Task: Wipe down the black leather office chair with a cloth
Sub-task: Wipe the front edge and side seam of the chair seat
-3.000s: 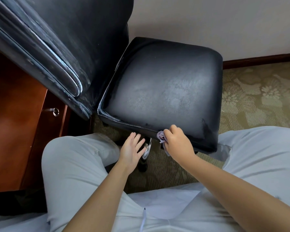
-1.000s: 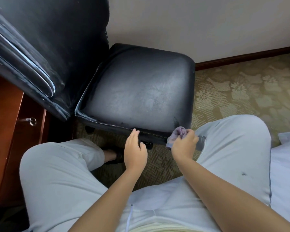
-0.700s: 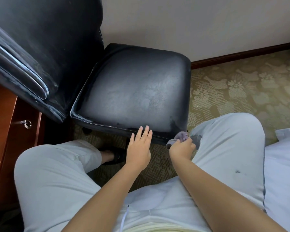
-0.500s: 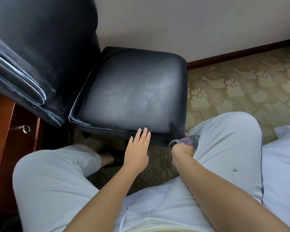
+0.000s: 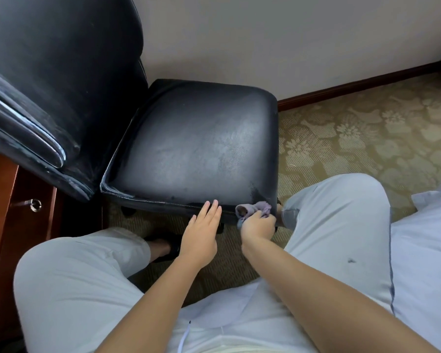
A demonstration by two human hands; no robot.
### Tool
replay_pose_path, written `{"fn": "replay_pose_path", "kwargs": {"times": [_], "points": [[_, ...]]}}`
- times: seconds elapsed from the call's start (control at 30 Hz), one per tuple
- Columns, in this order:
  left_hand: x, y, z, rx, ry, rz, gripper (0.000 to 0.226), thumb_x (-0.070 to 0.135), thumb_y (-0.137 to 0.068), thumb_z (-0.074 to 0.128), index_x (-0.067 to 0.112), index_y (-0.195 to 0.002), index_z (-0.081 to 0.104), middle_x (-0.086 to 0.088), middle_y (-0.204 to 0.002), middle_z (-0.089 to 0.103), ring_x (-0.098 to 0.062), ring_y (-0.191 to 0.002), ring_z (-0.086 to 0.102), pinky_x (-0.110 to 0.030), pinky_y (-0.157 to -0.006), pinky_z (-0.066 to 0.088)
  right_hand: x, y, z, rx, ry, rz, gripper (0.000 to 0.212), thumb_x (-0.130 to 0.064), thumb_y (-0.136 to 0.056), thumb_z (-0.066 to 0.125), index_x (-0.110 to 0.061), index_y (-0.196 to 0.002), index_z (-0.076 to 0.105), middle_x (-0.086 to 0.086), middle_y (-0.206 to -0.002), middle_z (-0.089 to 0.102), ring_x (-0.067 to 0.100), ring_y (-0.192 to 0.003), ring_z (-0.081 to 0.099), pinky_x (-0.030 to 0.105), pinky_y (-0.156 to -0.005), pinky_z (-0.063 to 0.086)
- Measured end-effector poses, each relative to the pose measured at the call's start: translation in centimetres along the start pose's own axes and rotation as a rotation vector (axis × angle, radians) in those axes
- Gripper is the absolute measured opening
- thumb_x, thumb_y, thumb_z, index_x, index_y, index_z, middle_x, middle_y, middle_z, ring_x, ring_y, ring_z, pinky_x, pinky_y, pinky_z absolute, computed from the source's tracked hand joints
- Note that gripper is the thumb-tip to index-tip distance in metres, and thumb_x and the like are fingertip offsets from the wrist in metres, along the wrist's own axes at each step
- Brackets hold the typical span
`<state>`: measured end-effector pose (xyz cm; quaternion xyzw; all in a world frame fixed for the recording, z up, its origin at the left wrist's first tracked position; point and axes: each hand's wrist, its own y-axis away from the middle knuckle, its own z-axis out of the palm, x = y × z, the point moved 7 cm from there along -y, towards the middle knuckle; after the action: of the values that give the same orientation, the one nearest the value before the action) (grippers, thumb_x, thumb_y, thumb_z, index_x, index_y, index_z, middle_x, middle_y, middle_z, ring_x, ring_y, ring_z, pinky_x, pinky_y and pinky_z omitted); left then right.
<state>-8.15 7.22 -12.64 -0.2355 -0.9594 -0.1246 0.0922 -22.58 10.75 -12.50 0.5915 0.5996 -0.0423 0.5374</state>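
The black leather office chair (image 5: 194, 149) stands side-on before the seated person, its seat facing up and its tall backrest rising at the left against a wooden desk (image 5: 0, 225), with patterned carpet (image 5: 354, 138) beneath and a pale wall behind. The seat's top looks dull and hazy, with a greyish film across much of it, so I'd judge the wiping far from finished. The work in hand is the near side edge of the seat, at its front corner: a small bunched lilac cloth (image 5: 255, 208) is pressed against that corner, and the right hand (image 5: 259, 225) grips it with curled fingers. The left hand (image 5: 201, 230) lies flat and relaxed, fingers straight, tips touching the seat's edge just beside the cloth, steadying the chair, it seems to me. The person's knees in pale trousers (image 5: 341, 212) sit on either side. Next, I'd say, the cloth needs drawing along that piped seam or round the corner with firm pressure, while the left hand keeps the chair from swivelling or rolling away.
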Motion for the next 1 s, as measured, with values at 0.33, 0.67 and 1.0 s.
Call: {"fn": "replay_pose_path", "kwargs": {"times": [0.33,0.67,1.0], "points": [[-2.0,1.5,1.1,0.048,-0.107,-0.074,0.102,0.017,-0.064,0.082,0.016,-0.148,0.024,-0.011,-0.156,0.020,-0.028,-0.142,0.027,-0.048,-0.106,0.035,-3.8,-5.5,-1.6,0.011,0.442,-0.222,0.036,-0.025,-0.102,0.031,-0.010,-0.129,0.051,0.014,-0.129,0.043,0.031,-0.108,0.047,0.037,-0.092,0.036],[-3.5,2.3,0.6,0.063,0.170,-0.100,0.073,0.004,-0.088,0.053,0.016,-0.150,0.016,0.010,-0.150,-0.007,-0.012,-0.145,-0.002,-0.035,-0.117,0.005,-3.9,2.7,3.5,-0.192,0.865,-1.187,0.023,-0.027,-0.088,0.058,-0.011,-0.103,0.058,0.007,-0.099,0.050,0.022,-0.084,0.051,0.031,-0.058,0.046],[-4.4,3.3,0.4,0.114,0.496,-0.181,0.067,-0.006,-0.090,0.045,0.017,-0.149,0.025,0.014,-0.155,0.012,0.001,-0.142,0.004,-0.014,-0.110,0.009,-2.3,5.4,5.9,-0.292,1.102,-1.618,0.031,-0.012,-0.054,0.083,-0.013,-0.074,0.060,0.002,-0.073,0.050,0.017,-0.058,0.047,0.025,-0.039,0.032]]}}
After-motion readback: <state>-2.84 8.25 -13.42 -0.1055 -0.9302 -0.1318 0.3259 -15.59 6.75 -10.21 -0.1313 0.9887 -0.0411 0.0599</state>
